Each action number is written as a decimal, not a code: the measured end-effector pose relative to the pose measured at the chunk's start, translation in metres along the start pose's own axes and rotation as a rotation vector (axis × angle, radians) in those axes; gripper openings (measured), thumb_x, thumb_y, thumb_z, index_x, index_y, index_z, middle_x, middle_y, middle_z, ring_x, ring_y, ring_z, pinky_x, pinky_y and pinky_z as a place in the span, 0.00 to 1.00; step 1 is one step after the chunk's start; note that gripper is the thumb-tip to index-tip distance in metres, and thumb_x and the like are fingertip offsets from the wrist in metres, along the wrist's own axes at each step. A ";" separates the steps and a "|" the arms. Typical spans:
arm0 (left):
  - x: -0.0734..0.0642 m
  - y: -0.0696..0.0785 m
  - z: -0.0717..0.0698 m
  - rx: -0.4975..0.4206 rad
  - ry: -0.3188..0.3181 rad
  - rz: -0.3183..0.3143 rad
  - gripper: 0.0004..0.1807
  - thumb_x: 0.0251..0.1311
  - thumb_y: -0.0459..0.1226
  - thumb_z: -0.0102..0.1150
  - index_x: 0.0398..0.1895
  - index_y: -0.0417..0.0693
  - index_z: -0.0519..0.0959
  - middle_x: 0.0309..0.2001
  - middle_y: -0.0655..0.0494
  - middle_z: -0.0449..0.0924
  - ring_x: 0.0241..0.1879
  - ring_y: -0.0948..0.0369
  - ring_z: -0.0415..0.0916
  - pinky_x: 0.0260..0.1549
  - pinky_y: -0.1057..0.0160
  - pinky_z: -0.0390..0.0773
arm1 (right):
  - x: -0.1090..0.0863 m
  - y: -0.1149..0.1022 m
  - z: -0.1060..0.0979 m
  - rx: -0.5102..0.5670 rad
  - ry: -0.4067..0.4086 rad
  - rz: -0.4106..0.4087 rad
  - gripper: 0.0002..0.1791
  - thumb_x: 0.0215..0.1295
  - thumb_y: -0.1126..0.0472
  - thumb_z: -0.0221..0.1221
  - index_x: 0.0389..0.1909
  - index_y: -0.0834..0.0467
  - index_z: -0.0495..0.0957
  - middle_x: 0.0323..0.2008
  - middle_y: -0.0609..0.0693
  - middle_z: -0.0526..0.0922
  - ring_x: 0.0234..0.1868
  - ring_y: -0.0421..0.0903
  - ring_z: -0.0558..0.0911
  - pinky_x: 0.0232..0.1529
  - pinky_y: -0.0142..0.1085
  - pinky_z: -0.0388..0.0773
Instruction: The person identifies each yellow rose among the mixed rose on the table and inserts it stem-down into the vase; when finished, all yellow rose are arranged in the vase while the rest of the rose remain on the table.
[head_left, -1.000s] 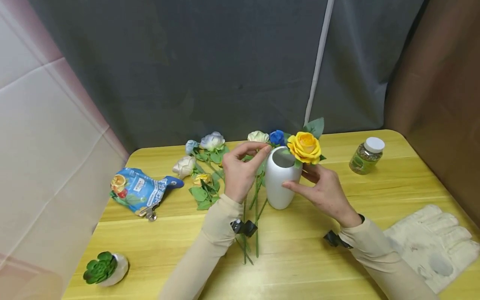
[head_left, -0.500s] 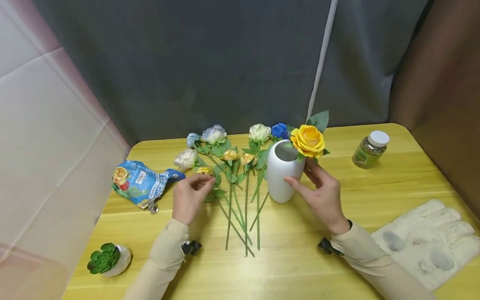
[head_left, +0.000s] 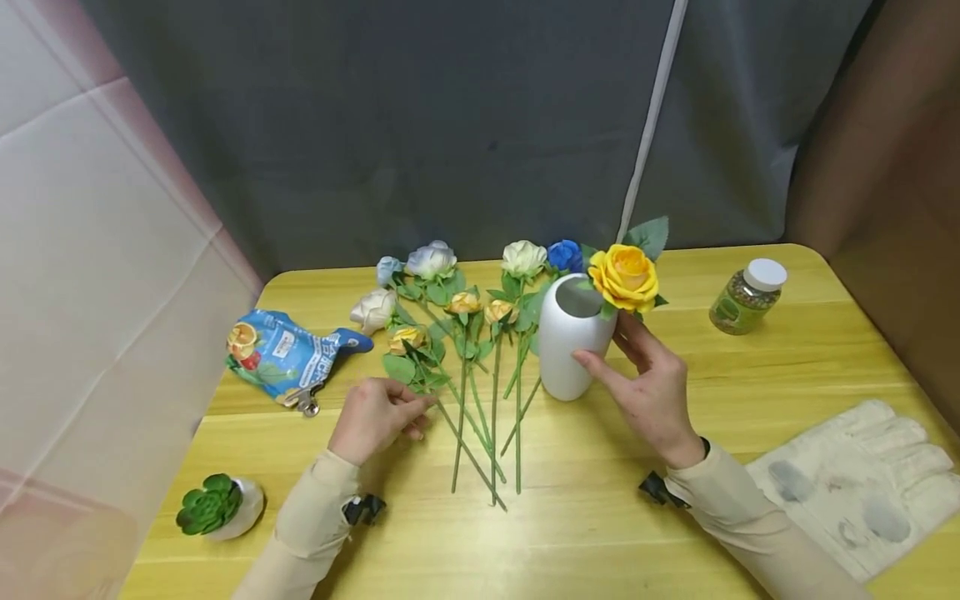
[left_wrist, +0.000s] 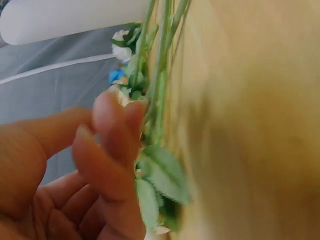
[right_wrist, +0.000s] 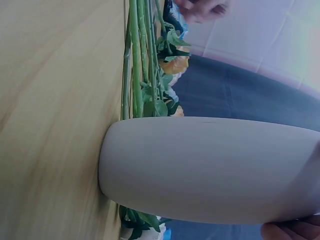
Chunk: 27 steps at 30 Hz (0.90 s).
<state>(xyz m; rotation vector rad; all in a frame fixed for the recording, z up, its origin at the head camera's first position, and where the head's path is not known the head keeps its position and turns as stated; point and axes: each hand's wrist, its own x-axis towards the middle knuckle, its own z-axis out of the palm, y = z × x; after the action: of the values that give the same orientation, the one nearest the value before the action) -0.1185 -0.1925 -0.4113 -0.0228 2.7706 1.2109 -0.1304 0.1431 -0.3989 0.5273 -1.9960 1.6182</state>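
A white vase (head_left: pixel 568 350) stands upright on the table, a large yellow rose (head_left: pixel 624 277) leaning over the right of its mouth. My right hand (head_left: pixel 647 392) grips the vase from the right, thumb on its front and the other fingers behind. At the left, my left hand (head_left: pixel 384 417) hovers low beside the stem of a smaller yellow rose (head_left: pixel 407 339). Its fingers are loosely bent with nothing between them, and green leaves (left_wrist: pixel 162 172) show just past the fingertips in the left wrist view. Several stems (head_left: pixel 492 417) lie crossed between the hands.
White and blue flowers (head_left: pixel 431 260) lie along the back. A blue pouch (head_left: pixel 281 354) with a metal clip is at left, a potted succulent (head_left: pixel 217 507) at front left. A lidded jar (head_left: pixel 748 297) stands back right; a stained work glove (head_left: pixel 855 487) lies front right.
My left hand has moved left and down from beside the vase mouth to the yellow rose's stem, uncovering the flowers. My right hand stays on the vase.
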 end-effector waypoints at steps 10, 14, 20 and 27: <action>0.005 -0.007 0.018 -0.327 -0.177 -0.199 0.11 0.65 0.36 0.68 0.41 0.34 0.87 0.32 0.44 0.90 0.21 0.60 0.85 0.17 0.64 0.81 | 0.000 -0.002 -0.001 -0.030 -0.011 0.016 0.37 0.52 0.78 0.73 0.65 0.66 0.76 0.64 0.62 0.80 0.65 0.39 0.79 0.61 0.33 0.77; 0.008 -0.009 0.020 -0.387 -0.159 -0.223 0.11 0.65 0.34 0.67 0.42 0.31 0.86 0.33 0.42 0.90 0.20 0.61 0.84 0.17 0.66 0.80 | 0.001 -0.003 -0.002 -0.041 -0.013 0.023 0.37 0.52 0.78 0.73 0.66 0.66 0.76 0.63 0.62 0.80 0.65 0.38 0.79 0.60 0.32 0.77; 0.010 -0.010 0.018 -0.454 -0.128 -0.238 0.11 0.64 0.32 0.67 0.43 0.30 0.85 0.34 0.43 0.90 0.19 0.64 0.82 0.16 0.68 0.79 | 0.001 -0.003 -0.003 -0.043 -0.018 0.033 0.37 0.52 0.77 0.73 0.66 0.65 0.76 0.63 0.61 0.80 0.64 0.38 0.79 0.60 0.32 0.77; 0.009 -0.002 0.007 -0.508 -0.067 -0.185 0.12 0.66 0.30 0.65 0.47 0.28 0.84 0.36 0.45 0.90 0.16 0.67 0.75 0.16 0.70 0.76 | 0.002 -0.002 -0.004 -0.054 -0.018 0.038 0.37 0.52 0.77 0.74 0.65 0.66 0.76 0.63 0.61 0.81 0.64 0.37 0.79 0.60 0.32 0.77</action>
<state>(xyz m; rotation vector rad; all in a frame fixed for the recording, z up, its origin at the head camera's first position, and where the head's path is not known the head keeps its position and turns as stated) -0.1267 -0.1884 -0.4183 -0.2701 2.2710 1.7794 -0.1298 0.1460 -0.3957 0.4885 -2.0690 1.5818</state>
